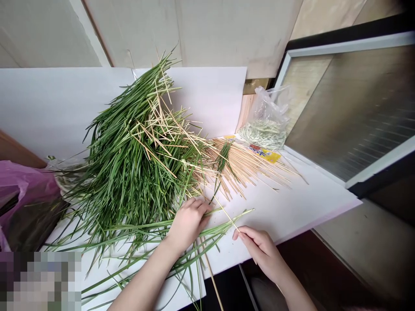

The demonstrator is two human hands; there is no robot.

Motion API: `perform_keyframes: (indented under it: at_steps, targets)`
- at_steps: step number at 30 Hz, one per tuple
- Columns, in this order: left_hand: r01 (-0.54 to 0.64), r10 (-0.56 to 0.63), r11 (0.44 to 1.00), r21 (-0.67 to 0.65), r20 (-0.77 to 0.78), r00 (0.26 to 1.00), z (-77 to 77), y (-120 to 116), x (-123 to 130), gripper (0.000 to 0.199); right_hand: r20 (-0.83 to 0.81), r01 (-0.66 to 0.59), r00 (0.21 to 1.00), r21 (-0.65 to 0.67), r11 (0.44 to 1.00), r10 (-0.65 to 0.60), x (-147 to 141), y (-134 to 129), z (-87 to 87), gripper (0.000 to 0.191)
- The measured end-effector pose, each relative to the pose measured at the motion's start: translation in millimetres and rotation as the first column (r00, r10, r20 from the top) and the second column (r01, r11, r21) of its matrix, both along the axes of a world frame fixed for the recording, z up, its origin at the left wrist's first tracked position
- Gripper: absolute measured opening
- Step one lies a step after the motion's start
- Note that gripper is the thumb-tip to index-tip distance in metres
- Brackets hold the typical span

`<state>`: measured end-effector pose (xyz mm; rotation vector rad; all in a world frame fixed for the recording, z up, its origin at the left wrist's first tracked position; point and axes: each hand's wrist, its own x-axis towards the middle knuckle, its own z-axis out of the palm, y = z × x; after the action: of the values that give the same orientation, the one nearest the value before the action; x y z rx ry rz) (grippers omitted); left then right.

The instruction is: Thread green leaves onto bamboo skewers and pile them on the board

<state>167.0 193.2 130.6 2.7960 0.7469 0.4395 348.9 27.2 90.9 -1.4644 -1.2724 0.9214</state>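
We see a white board [279, 216] set beside a glass window pane [350, 112], with a purple plastic bag [22, 190] at its far left and a clear bag of pale cuttings [266, 129] at the back. A big heap of long green grass [129, 164] takes up much of the board, with many wooden sticks [162, 125] scattered across it, and more sticks [246, 166] fan out over a yellow packet [262, 153].

We judge the near edge the weak spot: a long stick [210, 276] juts past it, and a careless knock could tip it, or drag the springy, tangled blades and sticks after it. A loose grip could also let the blades spring apart.

The grass blades [223, 226] look fresh, narrow and glossy, and they run out across the board's front. Our left hand [188, 224] is closed over them, fingers curled. Our right hand [259, 252] pinches a thin stick [228, 218] between its fingertips, just beside them.
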Motion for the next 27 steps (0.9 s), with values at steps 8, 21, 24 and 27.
perform_keyframes:
  at_steps: [8,21,24,27]
  targets:
    - [-0.082,0.204,0.931,-0.357,0.319,0.925,5.3,4.6,-4.2,0.005,-0.001,-0.027,1.0,-0.007,1.0,0.027,1.2,-1.1,0.2,0.033]
    - [0.11,0.442,0.649,-0.753,0.491,0.75,0.1,-0.3,6.0,0.031,0.035,-0.081,0.996,-0.012,0.997,0.082,3.2,-1.5,0.5,0.035]
    - [0.11,0.438,0.645,-0.756,0.483,0.758,0.2,0.2,5.6,0.03,0.041,-0.085,0.995,-0.02,0.996,0.086,3.1,-1.0,1.3,0.036]
    - [0.109,0.429,0.663,-0.741,0.495,0.756,0.0,0.5,5.7,0.028,0.043,-0.084,0.995,-0.027,0.996,0.085,3.2,-0.1,2.3,0.036]
